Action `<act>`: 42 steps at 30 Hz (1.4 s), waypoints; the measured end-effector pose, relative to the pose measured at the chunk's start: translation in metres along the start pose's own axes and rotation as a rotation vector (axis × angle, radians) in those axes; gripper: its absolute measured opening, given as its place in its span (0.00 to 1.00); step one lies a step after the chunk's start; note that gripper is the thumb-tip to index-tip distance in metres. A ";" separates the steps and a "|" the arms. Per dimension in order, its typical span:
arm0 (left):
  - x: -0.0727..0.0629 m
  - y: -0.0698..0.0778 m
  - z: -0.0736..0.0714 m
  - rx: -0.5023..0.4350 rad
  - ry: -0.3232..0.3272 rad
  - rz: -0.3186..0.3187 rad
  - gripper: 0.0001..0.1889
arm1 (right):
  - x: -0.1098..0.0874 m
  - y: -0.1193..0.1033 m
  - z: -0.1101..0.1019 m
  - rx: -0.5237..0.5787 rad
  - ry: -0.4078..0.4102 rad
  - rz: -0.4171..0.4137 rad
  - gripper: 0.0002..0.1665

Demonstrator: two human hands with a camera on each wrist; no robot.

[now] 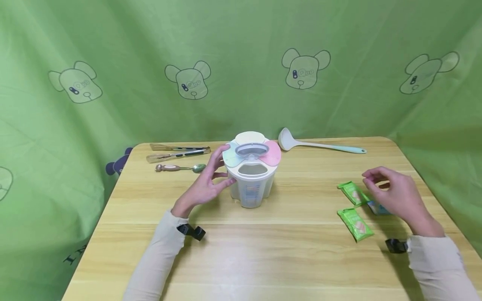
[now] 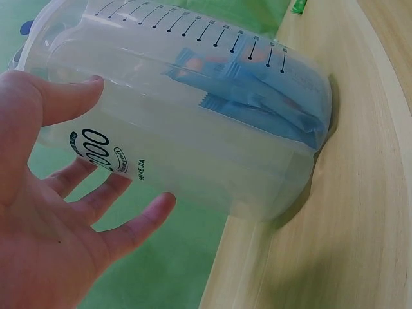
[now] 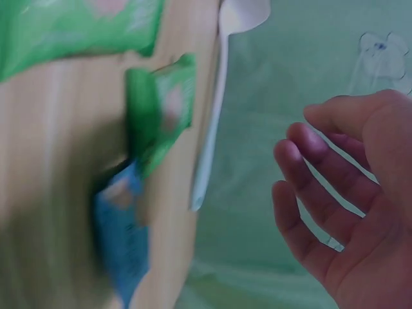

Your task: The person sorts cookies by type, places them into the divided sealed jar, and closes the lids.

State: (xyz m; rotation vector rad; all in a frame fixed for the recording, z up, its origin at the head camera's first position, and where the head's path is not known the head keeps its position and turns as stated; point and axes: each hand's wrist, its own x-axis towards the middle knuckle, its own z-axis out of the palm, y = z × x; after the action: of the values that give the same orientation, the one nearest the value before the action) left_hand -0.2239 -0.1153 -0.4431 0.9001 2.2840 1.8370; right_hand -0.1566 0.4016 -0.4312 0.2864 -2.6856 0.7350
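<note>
A translucent plastic storage canister [image 1: 251,194] with a pastel petal-shaped lid [image 1: 250,137] and a raised grey handle stands upright on the table. My left hand [image 1: 207,184] grips its left side, thumb in front and fingers around the back near the lid. Several blue packets [image 2: 270,96] lie inside the canister, at its bottom. Above a group of small packets, my right hand [image 1: 397,194] hovers with fingers loosely curled and nothing in them. Two packets there are green, one upper [image 1: 353,193] and one lower [image 1: 355,225]; a blue packet [image 1: 378,207] is partly hidden under the hand.
At the back left lie metal tongs [image 1: 177,154] and a spoon [image 1: 180,168] with a brown handle. A white ladle [image 1: 288,140] with a pale blue handle end lies along the back edge. Green curtain [image 1: 241,50] hangs behind the wooden table [image 1: 263,255].
</note>
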 end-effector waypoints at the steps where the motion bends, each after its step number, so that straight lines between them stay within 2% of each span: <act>1: 0.000 0.000 0.000 0.001 0.000 0.001 0.52 | -0.002 0.005 0.000 -0.001 -0.018 0.016 0.07; 4: 0.000 0.000 0.000 -0.002 0.000 0.004 0.52 | -0.008 0.021 0.001 -0.003 -0.063 0.042 0.09; 10: 0.000 0.001 0.000 0.006 -0.001 0.007 0.52 | -0.021 0.046 0.001 -0.035 -0.129 0.044 0.10; 13: 0.000 0.000 0.000 0.008 0.000 0.005 0.52 | -0.027 0.053 -0.001 -0.052 -0.181 0.070 0.13; 18: 0.000 -0.001 0.000 0.011 0.002 0.009 0.52 | -0.035 0.058 -0.006 -0.091 -0.324 0.175 0.22; 20: -0.001 -0.001 0.000 0.011 0.003 0.010 0.52 | -0.037 0.060 -0.006 -0.102 -0.357 0.170 0.25; 26: 0.000 0.000 0.000 0.015 0.003 0.008 0.52 | -0.040 0.065 0.000 -0.154 -0.313 0.054 0.31; 35: 0.001 0.000 0.000 0.012 0.000 0.006 0.51 | -0.033 0.064 -0.005 -0.133 -0.353 0.099 0.34; 42: 0.001 0.000 0.000 0.015 0.001 -0.005 0.51 | -0.034 0.059 -0.010 -0.117 -0.297 0.086 0.23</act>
State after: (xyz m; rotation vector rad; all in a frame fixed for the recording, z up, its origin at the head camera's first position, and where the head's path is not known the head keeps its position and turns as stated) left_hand -0.2247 -0.1148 -0.4432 0.8949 2.3014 1.8207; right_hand -0.1394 0.4604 -0.4624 0.2707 -3.0248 0.5964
